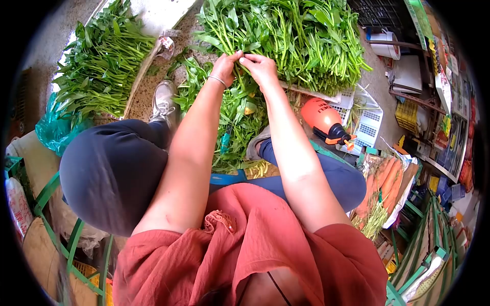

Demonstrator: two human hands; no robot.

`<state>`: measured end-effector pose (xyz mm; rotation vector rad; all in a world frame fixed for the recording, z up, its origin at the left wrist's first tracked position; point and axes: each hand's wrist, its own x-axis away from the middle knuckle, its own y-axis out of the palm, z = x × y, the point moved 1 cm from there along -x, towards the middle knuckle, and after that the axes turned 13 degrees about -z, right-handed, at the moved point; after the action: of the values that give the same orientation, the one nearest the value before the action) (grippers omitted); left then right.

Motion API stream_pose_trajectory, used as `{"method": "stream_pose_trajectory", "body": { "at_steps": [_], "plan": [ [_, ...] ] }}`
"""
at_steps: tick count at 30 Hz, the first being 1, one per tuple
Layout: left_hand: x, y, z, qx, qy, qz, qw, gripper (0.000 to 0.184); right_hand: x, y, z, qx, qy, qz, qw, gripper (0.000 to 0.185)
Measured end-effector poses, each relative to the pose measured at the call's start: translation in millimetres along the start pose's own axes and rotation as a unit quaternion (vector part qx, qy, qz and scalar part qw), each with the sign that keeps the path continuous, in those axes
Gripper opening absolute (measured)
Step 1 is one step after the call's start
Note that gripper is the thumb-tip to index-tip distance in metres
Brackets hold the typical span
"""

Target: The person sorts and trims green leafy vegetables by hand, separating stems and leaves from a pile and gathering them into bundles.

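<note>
My left hand (pixel 223 68) and right hand (pixel 261 68) nearly meet, fingertips pinching green stems (pixel 229 43) at the near-left edge of a big pile of greens (pixel 306 43). Loose leaves (pixel 236 115) lie below my wrists. To my right sits an orange spray bottle (pixel 320 114), with carrots (pixel 392 179) nearer me; another leafy pile (pixel 104 66) lies left.

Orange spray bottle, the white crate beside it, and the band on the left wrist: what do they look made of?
Orange spray bottle: likely plastic; smooth and glossy, with bright highlights on its rounded body.
White crate: probably plastic, its wall pierced by a regular grid of openings.
Band: silvery and thin, perhaps metal, but too small to be sure.
</note>
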<state>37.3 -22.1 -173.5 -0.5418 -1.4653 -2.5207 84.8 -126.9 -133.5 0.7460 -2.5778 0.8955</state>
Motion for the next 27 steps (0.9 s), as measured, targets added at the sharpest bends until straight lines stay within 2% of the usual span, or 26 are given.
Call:
{"method": "stream_pose_trajectory", "body": {
  "at_steps": [2,3,4,6,8,9,10,12,13,14,16,19,20,22,24,26,27],
  "plan": [
    [-0.8,0.4,1.2,0.006,0.005,-0.014,1.0,0.014,-1.7,3.9,0.6,-0.097,-0.069,-0.031,0.992,0.031],
    [-0.7,2.9,3.2,0.003,0.011,0.015,1.0,0.014,6.7,0.2,-4.6,-0.05,-0.039,-0.002,0.998,0.023],
    [-1.2,3.4,4.3,0.0,0.017,0.044,0.999,0.014,16.8,-2.1,1.3,-0.05,-0.039,-0.002,0.998,0.023],
    [-1.6,4.0,7.3,0.003,0.018,0.059,0.998,0.017,43.2,-9.7,13.0,0.036,-0.009,0.041,0.998,0.021],
    [-0.6,5.6,11.4,-0.017,0.014,0.081,0.996,0.016,74.6,-20.6,13.7,0.201,0.095,-0.069,0.972,0.018],
    [0.1,4.9,12.3,-0.046,0.007,0.075,0.996,0.016,87.9,-28.2,-12.9,0.255,0.196,-0.1,0.942,0.024],
    [-2.7,0.4,10.7,-0.055,-0.009,0.075,0.996,0.016,89.1,-29.3,-14.3,0.254,0.2,-0.099,0.941,0.024],
    [-3.5,1.7,3.7,-0.041,0.009,0.065,0.997,0.017,83.0,-31.2,-18.7,0.253,0.027,0.064,0.965,0.034],
    [-2.7,5.9,3.7,-0.045,0.008,0.063,0.997,0.017,75.0,-31.7,-21.2,0.263,-0.024,0.095,0.96,0.04],
    [-1.4,10.2,3.5,-0.028,-0.004,0.059,0.998,0.017,62.7,-30.2,-22.9,0.278,-0.048,0.127,0.951,0.035],
    [2.7,12.7,3.6,-0.011,-0.015,0.055,0.998,0.018,42.3,-24.1,-15.8,0.29,-0.065,0.115,0.948,0.027],
    [-1.8,3.3,1.9,0.046,-0.004,-0.011,0.999,0.025,45.7,-10.9,-15.0,0.272,-0.106,0.086,0.953,0.017],
    [-6.4,-1.3,0.5,0.052,0.006,-0.028,0.998,0.025,52.0,-4.4,-14.1,0.266,-0.082,0.067,0.958,0.016],
    [-1.3,5.6,-0.3,0.014,0.049,-0.022,0.998,0.022,55.8,10.0,-3.5,0.295,-0.095,0.061,0.949,0.016],
    [1.6,2.7,-2.9,0.016,0.042,-0.024,0.999,0.02,60.5,10.0,1.2,0.279,-0.114,0.058,0.952,0.016],
    [-1.9,-4.8,-6.1,0.045,0.045,-0.019,0.998,0.019,61.7,3.7,-2.6,0.126,-0.07,0.069,0.987,0.015],
    [-0.7,-5.0,-4.2,0.034,0.037,-0.009,0.999,0.017,57.4,-1.5,-5.9,0.138,-0.106,0.126,0.977,0.015]
  ]
}}
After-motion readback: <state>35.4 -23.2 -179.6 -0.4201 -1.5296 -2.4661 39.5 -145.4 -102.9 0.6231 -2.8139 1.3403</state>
